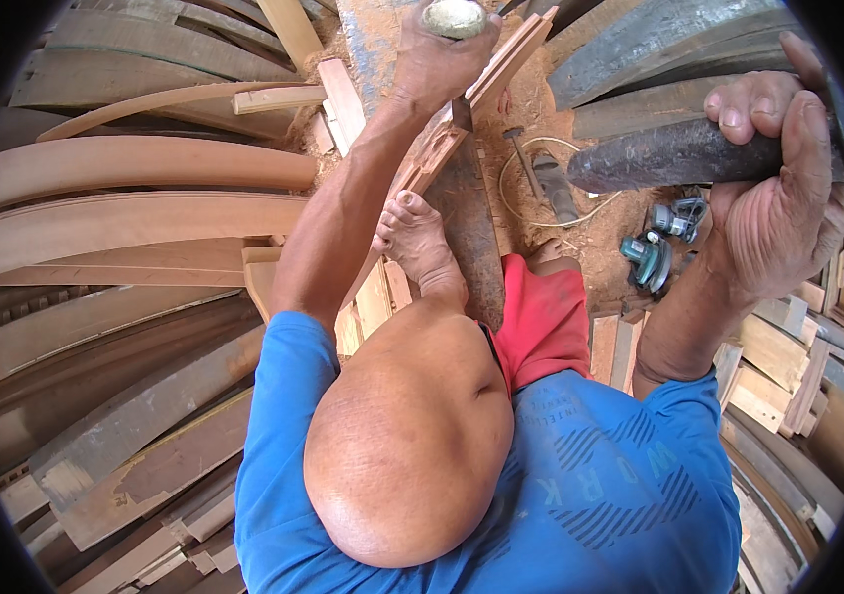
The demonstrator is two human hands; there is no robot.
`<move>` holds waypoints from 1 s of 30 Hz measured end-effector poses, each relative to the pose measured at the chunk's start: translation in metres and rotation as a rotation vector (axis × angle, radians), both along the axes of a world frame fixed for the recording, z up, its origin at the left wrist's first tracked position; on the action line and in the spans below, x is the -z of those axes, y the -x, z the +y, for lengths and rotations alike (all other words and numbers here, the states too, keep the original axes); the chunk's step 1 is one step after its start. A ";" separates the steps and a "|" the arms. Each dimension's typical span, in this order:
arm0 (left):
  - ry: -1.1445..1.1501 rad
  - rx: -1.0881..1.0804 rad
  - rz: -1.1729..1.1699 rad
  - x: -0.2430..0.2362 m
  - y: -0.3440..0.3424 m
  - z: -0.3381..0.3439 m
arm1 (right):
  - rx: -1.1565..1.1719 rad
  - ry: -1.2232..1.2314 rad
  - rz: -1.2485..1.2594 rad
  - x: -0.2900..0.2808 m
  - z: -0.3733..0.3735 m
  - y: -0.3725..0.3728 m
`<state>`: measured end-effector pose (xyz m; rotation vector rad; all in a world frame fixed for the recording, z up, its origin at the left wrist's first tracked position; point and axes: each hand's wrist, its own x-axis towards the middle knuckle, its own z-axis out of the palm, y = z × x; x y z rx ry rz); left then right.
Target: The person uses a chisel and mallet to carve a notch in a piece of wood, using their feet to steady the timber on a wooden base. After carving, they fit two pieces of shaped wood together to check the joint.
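Note:
My left hand [442,61] is wrapped round an upright tool handle with a pale, round, worn top [455,17], probably a chisel; its lower end is hidden. It is at a long reddish wooden piece [504,61] with a cut profile, lying along a worn bench plank [467,247]. My bare left foot [419,243] rests against that wooden piece. At the upper right my right hand [778,178] grips a dark, heavy mallet-like tool [650,160] held raised, its blunt end pointing left and its other end running out toward the rim of the picture.
Curved planks [125,218] are stacked at the left, more curved boards [640,49] at the upper right, and offcuts [773,356] at the right. Power tools [645,257], a long thin tool [526,163] and a looped cord [506,193] lie on sawdust-covered ground.

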<state>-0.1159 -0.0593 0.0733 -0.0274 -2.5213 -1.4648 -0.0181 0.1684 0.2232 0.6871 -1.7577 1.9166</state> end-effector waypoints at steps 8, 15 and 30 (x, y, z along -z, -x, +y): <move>-0.133 0.006 -0.049 0.004 0.004 0.001 | 0.037 -0.002 -0.024 0.002 -0.004 -0.004; -0.035 0.040 -0.005 -0.002 0.000 -0.001 | 0.020 0.024 -0.065 0.003 -0.007 -0.003; -0.221 -0.055 0.067 0.015 0.010 -0.004 | 0.022 -0.055 0.049 -0.005 -0.004 0.017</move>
